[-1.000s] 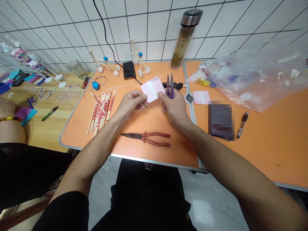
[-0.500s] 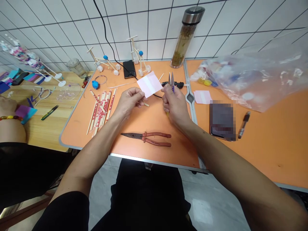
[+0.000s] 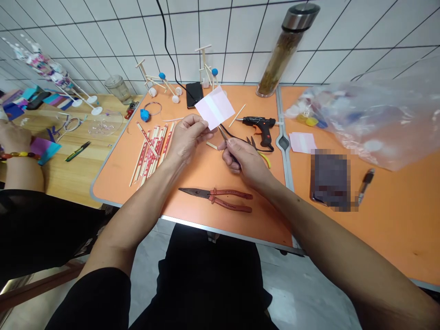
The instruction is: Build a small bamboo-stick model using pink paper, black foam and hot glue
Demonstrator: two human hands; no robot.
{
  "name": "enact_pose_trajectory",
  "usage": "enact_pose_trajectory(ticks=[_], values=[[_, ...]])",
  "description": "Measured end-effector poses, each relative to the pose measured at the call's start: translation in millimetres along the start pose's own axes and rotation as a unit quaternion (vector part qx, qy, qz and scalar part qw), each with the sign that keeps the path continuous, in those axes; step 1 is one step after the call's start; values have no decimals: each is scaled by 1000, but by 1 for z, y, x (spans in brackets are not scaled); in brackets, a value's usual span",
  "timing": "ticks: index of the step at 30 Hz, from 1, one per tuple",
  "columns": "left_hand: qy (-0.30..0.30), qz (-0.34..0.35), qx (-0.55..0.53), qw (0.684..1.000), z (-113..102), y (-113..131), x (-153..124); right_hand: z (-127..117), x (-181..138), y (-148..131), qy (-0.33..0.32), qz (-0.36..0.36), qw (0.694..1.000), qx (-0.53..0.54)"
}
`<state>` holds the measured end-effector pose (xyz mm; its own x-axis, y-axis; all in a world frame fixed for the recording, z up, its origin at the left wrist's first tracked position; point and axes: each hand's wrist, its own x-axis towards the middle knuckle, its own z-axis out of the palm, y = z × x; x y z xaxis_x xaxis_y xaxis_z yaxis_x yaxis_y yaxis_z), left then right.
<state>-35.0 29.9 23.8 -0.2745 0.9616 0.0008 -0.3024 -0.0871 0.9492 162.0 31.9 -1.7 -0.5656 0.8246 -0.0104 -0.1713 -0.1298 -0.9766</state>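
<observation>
My left hand (image 3: 186,138) pinches a pale pink square of paper (image 3: 215,106) by its lower corner and holds it up over the orange table (image 3: 213,174). My right hand (image 3: 244,159) is closed on small thread snips (image 3: 224,136). Their metal blades point up and left, just under the paper's lower edge. A short wooden stick piece (image 3: 212,145) lies on the table between my hands.
Red-handled pliers (image 3: 220,199) lie near the front edge. Wrapped chopsticks (image 3: 151,151) lie left, a black glue gun (image 3: 259,124) right. Stick models, a phone and a bottle (image 3: 285,50) stand at the back. A plastic bag (image 3: 364,114) sits far right. Another person's hand (image 3: 13,137) works at left.
My right hand has dropped and turned, swinging the snips from upright beside the paper to angled under its lower edge. The left hand raised the paper slightly. The view shifted.
</observation>
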Motion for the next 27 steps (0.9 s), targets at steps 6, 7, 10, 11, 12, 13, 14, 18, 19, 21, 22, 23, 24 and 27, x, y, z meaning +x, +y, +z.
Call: enact_pose_trajectory(ticks=[6, 7, 10, 11, 12, 13, 14, 18, 19, 21, 22, 23, 24, 27], values=[[-4, -21, -9, 1000, 3, -2, -2, -1, 1, 9, -15, -6, 1000, 10], [-4, -25, -7, 1000, 3, -3, -3, -1, 1, 9, -15, -6, 1000, 9], [-10, -32, -4, 999, 5, -3, -3, -2, 2, 10, -16, -5, 1000, 7], [-10, -33, -4, 999, 5, -3, -4, -2, 2, 10, -15, -4, 1000, 6], [-9, -32, -5, 999, 6, -3, -4, -2, 2, 10, -13, -4, 1000, 4], [-6, -31, -7, 999, 6, -3, -4, -2, 2, 10, -10, -2, 1000, 3], [-1, -32, -8, 999, 7, -2, -5, -2, 2, 11, -9, -1, 1000, 1], [18, -37, -11, 999, 8, 3, -6, 0, 2, 11, -11, 1, 1000, 3], [18, -38, -13, 999, 9, 3, -7, 0, 2, 12, -12, 1, 1000, 5], [18, -41, -17, 999, 9, 3, -7, 1, 3, 12, -13, 3, 1000, 10], [18, -42, -19, 999, 9, 3, -7, 1, 3, 12, -13, 5, 1000, 13], [17, -43, -19, 999, 9, 2, -7, 1, 3, 12, -13, 5, 1000, 16], [15, -42, -20, 999, 9, 1, -7, 1, 3, 12, -15, 5, 1000, 20], [3, -36, -22, 999, 9, -3, -6, 1, 3, 12, -21, 5, 999, 29]])
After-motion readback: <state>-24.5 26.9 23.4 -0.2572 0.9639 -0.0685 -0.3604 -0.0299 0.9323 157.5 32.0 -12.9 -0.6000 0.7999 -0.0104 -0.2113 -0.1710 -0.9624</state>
